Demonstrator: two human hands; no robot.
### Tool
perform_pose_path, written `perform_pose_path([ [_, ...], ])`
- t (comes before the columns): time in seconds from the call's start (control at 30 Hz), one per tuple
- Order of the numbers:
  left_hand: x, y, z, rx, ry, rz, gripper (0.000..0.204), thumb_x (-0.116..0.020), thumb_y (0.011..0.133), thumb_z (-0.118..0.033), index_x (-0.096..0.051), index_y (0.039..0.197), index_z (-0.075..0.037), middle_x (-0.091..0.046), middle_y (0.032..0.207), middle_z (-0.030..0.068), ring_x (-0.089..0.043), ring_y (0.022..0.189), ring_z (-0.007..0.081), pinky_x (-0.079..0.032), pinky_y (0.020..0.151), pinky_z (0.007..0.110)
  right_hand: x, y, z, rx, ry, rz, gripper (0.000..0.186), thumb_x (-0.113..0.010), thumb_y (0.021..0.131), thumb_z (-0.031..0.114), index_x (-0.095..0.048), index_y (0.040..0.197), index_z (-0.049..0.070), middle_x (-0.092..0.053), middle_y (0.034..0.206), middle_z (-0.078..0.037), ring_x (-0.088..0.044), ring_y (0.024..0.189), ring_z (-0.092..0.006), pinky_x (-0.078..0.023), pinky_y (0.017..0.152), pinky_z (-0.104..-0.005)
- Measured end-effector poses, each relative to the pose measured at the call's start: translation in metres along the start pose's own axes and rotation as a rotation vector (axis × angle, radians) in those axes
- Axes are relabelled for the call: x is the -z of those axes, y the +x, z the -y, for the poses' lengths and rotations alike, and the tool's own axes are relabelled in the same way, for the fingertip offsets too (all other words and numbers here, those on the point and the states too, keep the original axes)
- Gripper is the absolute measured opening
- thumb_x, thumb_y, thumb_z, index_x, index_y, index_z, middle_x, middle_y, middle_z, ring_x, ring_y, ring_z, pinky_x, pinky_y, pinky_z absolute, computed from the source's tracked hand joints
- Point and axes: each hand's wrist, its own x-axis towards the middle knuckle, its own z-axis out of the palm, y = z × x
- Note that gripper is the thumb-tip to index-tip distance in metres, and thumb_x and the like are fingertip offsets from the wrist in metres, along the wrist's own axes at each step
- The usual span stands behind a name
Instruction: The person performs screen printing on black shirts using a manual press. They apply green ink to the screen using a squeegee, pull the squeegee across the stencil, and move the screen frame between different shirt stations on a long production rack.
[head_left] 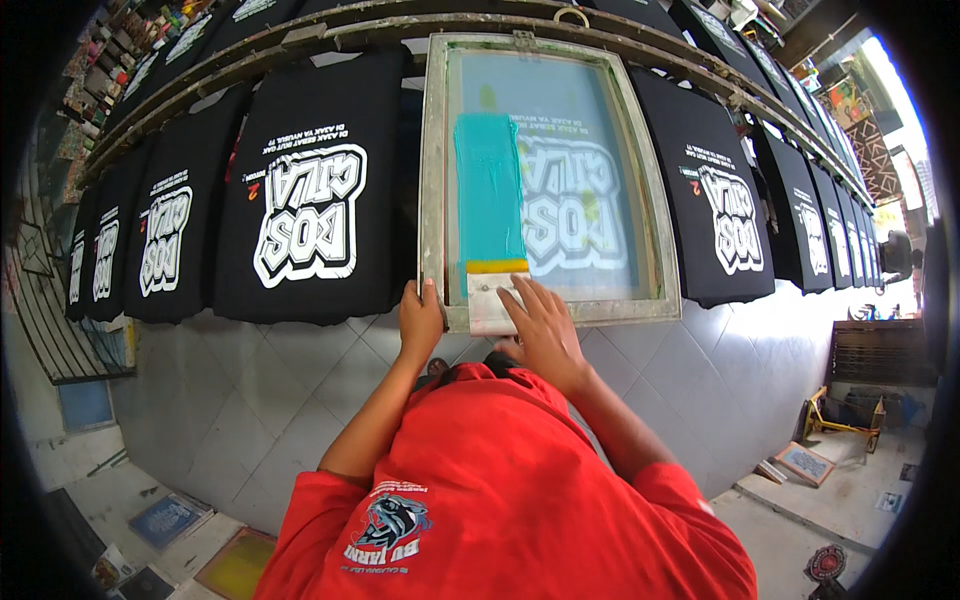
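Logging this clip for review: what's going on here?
A person in a red shirt is screen printing. The left hand grips the lower left corner of a metal-framed printing screen laid over a black shirt on a long table. The right hand presses on a flat squeegee at the near end of a teal ink stripe. Black shirts with white lettering lie in a row on either side.

Under the left hand (420, 322), the screen frame (434, 180) looks like dull, paint-stained metal; its mesh (580, 190) is thin, translucent fabric smeared with wet, glossy teal ink (488, 190). The right hand (540, 325) presses a squeegee (492, 290) with a pale, worn handle. Beside both hands, black shirts (310, 200) are matt cloth.
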Motion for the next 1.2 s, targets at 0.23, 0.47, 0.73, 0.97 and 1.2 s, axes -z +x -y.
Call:
perform_pose_path([
  [0.23,0.003,0.004,0.002,0.085,-0.046,0.142,0.044,-0.045,0.097,-0.036,-0.054,0.091,0.007,-0.061,0.084,0.0288,-0.058,0.081,0.0463,-0.043,0.073,0.049,-0.009,0.022,-0.02,0.164,-0.081,0.078,0.042,-0.063,0.071,0.01,-0.056,0.112,0.003,-0.06,0.112,-0.013,-0.056,0.107,-0.0314,-0.048,0.087,-0.0424],
  [0.47,0.006,0.004,-0.004,0.108,-0.035,0.157,0.045,-0.044,0.097,-0.035,-0.056,0.097,0.008,-0.061,0.091,0.0307,-0.058,0.089,0.0475,-0.044,0.079,0.048,0.017,0.093,-0.023,-0.087,-0.138,0.157,0.024,-0.065,0.068,0.007,-0.067,0.092,0.01,-0.067,0.086,-0.011,-0.063,0.085,-0.0329,-0.05,0.07,-0.0442],
  [0.73,0.006,0.004,-0.007,0.127,-0.104,0.187,0.043,-0.045,0.097,-0.034,-0.054,0.094,0.008,-0.061,0.088,0.0303,-0.059,0.086,0.047,-0.043,0.077,0.049,-0.031,0.052,-0.021,-0.04,-0.193,-0.057,0.023,-0.063,0.07,0.006,-0.066,0.091,0.013,-0.065,0.085,-0.007,-0.062,0.087,-0.028,-0.051,0.071,-0.0421],
  [0.97,0.002,0.006,0.005,0.049,-0.026,0.133,0.042,-0.046,0.097,-0.033,-0.054,0.092,0.007,-0.061,0.087,0.0306,-0.058,0.085,0.0489,-0.043,0.075,0.051,0.02,0.076,-0.017,-0.111,-0.086,0.13,0.02,-0.067,0.071,0.016,-0.067,0.091,0.012,-0.067,0.084,-0.011,-0.064,0.083,-0.0328,-0.05,0.07,-0.0458],
  [1.2,0.002,0.002,-0.003,0.049,0.02,0.104,0.04,-0.046,0.097,-0.032,-0.054,0.099,0.007,-0.062,0.09,0.0301,-0.058,0.087,0.0491,-0.044,0.076,0.051,0.042,0.243,-0.089,-0.139,-0.187,-0.002,0.023,-0.066,0.071,0.013,-0.068,0.093,0.015,-0.069,0.087,-0.013,-0.065,0.086,-0.0345,-0.051,0.072,-0.0459],
])
